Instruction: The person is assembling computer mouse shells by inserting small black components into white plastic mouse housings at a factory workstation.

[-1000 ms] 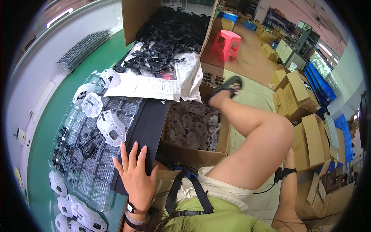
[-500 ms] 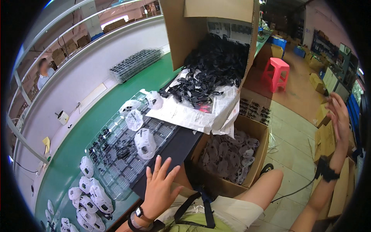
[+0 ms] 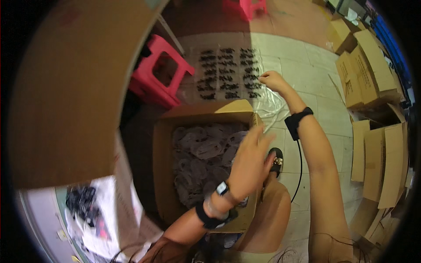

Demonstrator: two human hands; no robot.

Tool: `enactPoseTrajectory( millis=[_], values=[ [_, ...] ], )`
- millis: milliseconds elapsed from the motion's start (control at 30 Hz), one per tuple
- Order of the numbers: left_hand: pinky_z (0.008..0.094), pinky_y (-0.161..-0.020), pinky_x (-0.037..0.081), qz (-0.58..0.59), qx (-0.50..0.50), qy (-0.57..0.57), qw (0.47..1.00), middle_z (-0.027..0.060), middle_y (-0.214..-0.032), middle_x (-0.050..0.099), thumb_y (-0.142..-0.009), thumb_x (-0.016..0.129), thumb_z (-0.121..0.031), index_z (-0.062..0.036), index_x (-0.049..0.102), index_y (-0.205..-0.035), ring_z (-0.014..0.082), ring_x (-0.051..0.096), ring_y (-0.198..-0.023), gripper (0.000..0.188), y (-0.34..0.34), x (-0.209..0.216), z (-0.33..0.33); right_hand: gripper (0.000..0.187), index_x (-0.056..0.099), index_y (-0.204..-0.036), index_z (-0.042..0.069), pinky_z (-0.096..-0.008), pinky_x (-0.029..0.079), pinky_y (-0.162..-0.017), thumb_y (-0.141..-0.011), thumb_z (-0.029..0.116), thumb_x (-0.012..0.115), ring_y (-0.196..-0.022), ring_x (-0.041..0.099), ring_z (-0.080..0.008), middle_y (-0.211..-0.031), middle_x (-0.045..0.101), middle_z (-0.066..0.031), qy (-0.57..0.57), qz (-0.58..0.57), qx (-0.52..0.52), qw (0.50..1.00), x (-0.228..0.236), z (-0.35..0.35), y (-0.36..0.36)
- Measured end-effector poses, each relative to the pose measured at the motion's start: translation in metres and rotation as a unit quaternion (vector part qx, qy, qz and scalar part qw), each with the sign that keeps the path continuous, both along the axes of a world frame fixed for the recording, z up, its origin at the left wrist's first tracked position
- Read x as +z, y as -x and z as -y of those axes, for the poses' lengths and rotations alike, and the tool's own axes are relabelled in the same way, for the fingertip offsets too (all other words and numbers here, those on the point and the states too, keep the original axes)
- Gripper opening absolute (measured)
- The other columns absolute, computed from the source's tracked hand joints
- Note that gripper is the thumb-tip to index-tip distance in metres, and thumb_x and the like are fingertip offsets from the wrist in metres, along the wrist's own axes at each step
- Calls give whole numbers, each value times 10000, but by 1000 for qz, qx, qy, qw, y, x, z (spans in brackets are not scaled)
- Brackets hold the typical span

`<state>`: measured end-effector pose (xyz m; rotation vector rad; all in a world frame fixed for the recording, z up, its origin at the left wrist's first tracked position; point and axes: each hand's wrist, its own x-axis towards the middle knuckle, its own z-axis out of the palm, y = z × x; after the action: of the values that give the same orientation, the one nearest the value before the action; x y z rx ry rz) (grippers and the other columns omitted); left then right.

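My right hand [image 3: 272, 81] reaches over the floor to the right edge of a clear plastic tray [image 3: 218, 60] that holds rows of small black parts [image 3: 228, 73]. Its fingers are drawn together at that edge; what they grip, if anything, is too small to make out. My left hand [image 3: 251, 160], smeared by motion, hangs over the right side of a cardboard box [image 3: 162, 175]. Its fingers look stretched out with the thumb apart, and nothing shows in it. Inside the box lie many whitish translucent plastic shells [image 3: 199, 158].
A pink stool [image 3: 160, 72] stands left of the tray. A large carton wall [image 3: 70, 96] fills the left, above black parts [image 3: 84, 206] on paper. Cardboard boxes [image 3: 368, 65] line the right side. Loose clear plastic [image 3: 269, 105] and a black cable [image 3: 300, 175] lie nearby.
My view has swung from the green bench to the floor on the right. The right hand has come down to the tray; the left has moved from beside the bench to over the box.
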<state>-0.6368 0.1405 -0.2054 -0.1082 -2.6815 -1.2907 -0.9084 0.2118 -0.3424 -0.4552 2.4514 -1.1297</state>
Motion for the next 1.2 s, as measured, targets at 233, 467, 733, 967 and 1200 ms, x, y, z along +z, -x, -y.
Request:
enactPoseTrajectory(
  millis=[233, 467, 733, 967, 1200],
  values=[
    [436, -890, 367, 66, 114, 187, 973, 183, -1120, 506, -765, 599, -263, -36, 550, -1046, 346, 445, -1081, 364, 142, -122, 60, 346, 647, -827, -20, -374, 465, -720, -698, 299, 616, -791, 609, -322, -843, 637, -200, -201, 78, 1, 976, -161, -12, 27],
    [375, -815, 430, 473, -70, 84, 874, 257, -947, 598, -875, 417, -474, -1, 603, -1021, 324, 596, -885, 529, 122, -245, 134, 483, 585, -983, -42, -405, 441, -835, -702, 351, 591, -967, 553, -384, -1015, 579, -252, -285, 94, -43, 953, -290, -43, 40],
    [405, -683, 473, 494, 134, -64, 857, 246, -777, 601, -808, 540, -265, 59, 602, -814, 367, 597, -754, 330, 126, -184, 69, 988, 180, -1257, -204, -343, 244, -1042, -721, 522, 583, -1232, 308, -399, -1311, 270, -346, -362, -38, -4, 932, -426, -133, 126],
    [389, -690, 468, 411, 426, 57, 804, 205, -845, 592, -791, 585, -227, 17, 538, -968, 332, 592, -790, 305, -94, -66, 76, 765, 244, -1230, -159, -409, 430, -861, -781, 363, 578, -1079, 497, -373, -1153, 464, -321, -369, 27, -271, 889, -407, -102, 109],
    [395, -685, 457, 342, 566, 159, 733, 167, -885, 595, -791, 598, -183, -20, 491, -1095, 314, 588, -799, 362, -150, -119, 112, 489, 263, -1221, -140, -426, 445, -897, -843, 116, 437, -1064, 498, -376, -1118, 473, -282, 168, 335, -423, 825, -371, -208, 160]
  ],
)
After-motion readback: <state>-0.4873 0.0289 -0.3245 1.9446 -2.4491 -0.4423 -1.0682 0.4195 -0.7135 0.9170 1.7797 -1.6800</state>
